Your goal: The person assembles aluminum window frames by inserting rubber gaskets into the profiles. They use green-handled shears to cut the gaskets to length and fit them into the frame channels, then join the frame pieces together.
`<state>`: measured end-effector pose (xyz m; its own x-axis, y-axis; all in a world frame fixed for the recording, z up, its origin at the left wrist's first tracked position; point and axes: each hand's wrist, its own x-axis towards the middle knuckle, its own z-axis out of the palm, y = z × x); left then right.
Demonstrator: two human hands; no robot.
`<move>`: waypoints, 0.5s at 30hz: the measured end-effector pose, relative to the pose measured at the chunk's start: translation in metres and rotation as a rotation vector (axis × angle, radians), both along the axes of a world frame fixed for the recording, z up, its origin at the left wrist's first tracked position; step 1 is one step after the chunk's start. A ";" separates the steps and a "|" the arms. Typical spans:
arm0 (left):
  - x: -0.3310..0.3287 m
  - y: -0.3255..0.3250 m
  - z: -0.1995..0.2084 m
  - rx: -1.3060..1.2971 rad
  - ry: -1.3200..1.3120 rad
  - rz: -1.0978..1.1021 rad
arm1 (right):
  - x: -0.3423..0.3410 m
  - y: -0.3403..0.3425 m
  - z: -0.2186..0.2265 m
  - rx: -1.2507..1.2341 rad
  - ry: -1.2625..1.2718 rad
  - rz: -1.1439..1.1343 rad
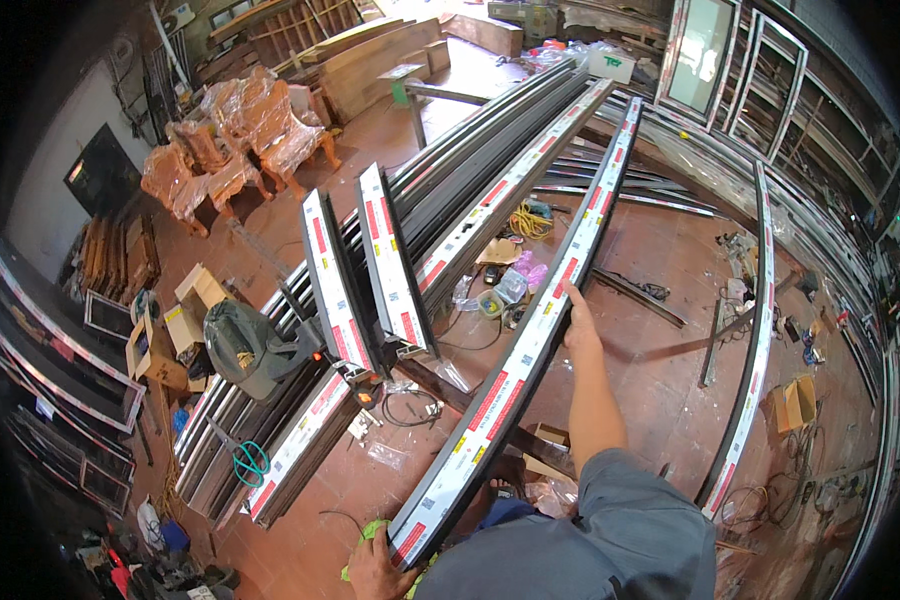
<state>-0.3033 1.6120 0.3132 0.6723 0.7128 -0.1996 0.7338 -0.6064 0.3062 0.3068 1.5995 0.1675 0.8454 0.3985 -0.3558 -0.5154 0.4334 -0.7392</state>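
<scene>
A long dark metal profile (515,385) with white, red-printed film on its top face runs slantwise from my lap to the far side. Its near end lies in my left hand (378,570), whose fingers are closed round it. Beside that hand bunches a lime-green cloth (374,530); whether the hand also grips it I cannot tell. Partway along, my right hand (576,322) grips the profile from its right side, thumb against the film. Left of it, two short profile pieces (335,275) (395,270) rest across a stack of long profiles (490,215).
On the stack lie teal-handled scissors (251,464), a dark cap (245,350) and an orange-black tool (368,390). Another filmed profile (755,350) stretches along the right. Cables, bags and a cardboard box (795,403) litter the tiled floor. Wrapped wooden chairs (260,125) stand far left.
</scene>
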 end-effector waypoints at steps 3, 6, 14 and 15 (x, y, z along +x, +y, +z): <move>-0.004 -0.001 0.015 0.062 -0.078 0.000 | 0.005 -0.002 0.004 0.120 0.182 0.087; -0.037 0.014 0.037 0.006 -0.085 -0.049 | -0.022 -0.001 0.031 0.152 0.156 -0.019; -0.187 0.145 0.112 -0.068 -0.024 0.313 | -0.125 -0.037 0.145 0.633 -0.219 -0.148; -0.209 0.159 0.134 0.239 0.012 0.136 | -0.114 -0.050 0.164 0.507 -0.308 -0.244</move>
